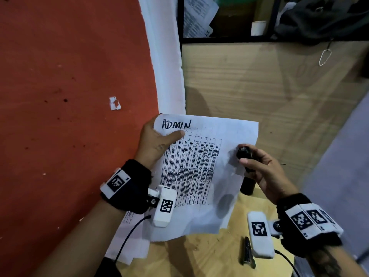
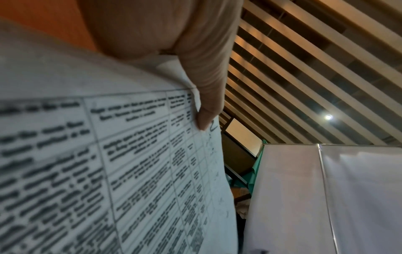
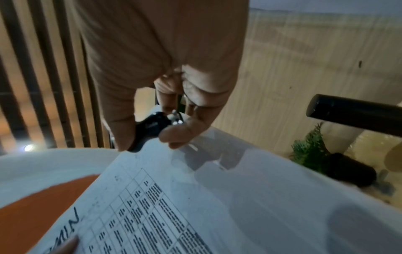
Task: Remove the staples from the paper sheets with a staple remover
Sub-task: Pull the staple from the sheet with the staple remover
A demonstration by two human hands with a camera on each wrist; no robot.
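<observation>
A white paper sheet (image 1: 201, 172) with a printed table and "ADMIN" written in marker is held up above the table. My left hand (image 1: 157, 142) grips its upper left corner, thumb (image 2: 206, 110) pressed on the front. My right hand (image 1: 259, 166) holds a black staple remover (image 1: 244, 153) at the sheet's right edge. In the right wrist view the staple remover (image 3: 152, 127) sits between thumb and fingers, its metal claws just above the paper (image 3: 195, 197). No staple is visible.
More paper sheets (image 1: 129, 244) lie under the held one at the lower left. A black cylinder (image 1: 247, 185) stands on the wooden table (image 1: 209, 256), and a dark metal tool (image 1: 247, 252) lies near the front. An orange wall (image 1: 69, 96) is at left.
</observation>
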